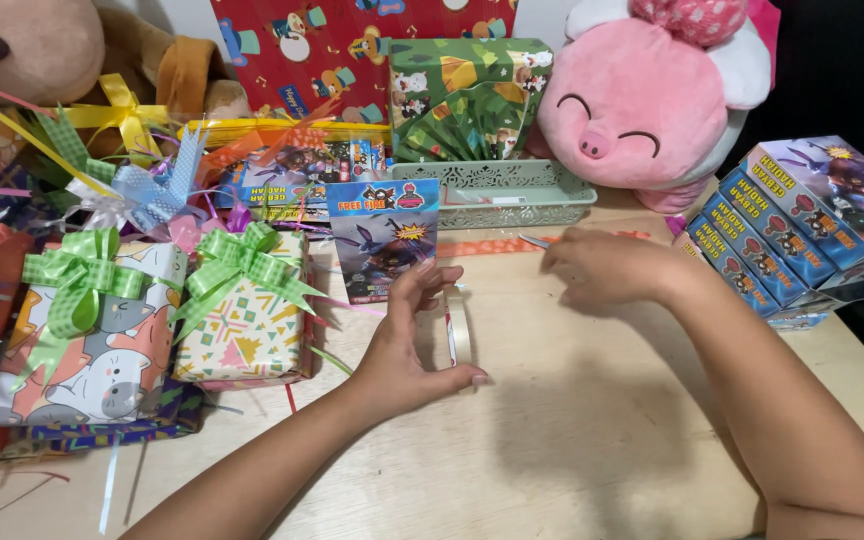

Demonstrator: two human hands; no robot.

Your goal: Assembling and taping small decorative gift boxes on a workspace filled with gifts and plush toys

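Observation:
My left hand (414,335) grips a roll of clear tape (459,328) that stands on edge on the wooden table (572,440), thumb at its front and fingers over its top. Just behind the hand stands a small printed toy box (384,235), upright. My right hand (607,265) rests on the table to the right, fingers pinched at something thin near an orange ribbon strip (492,245); what it pinches I cannot make out.
Two wrapped gifts with green bows (87,320) (244,305) lie at the left among loose ribbons. A pale green basket (497,190), wrapping paper and a pink plush pig (647,100) stand behind. A stack of printed boxes (802,225) sits at the right.

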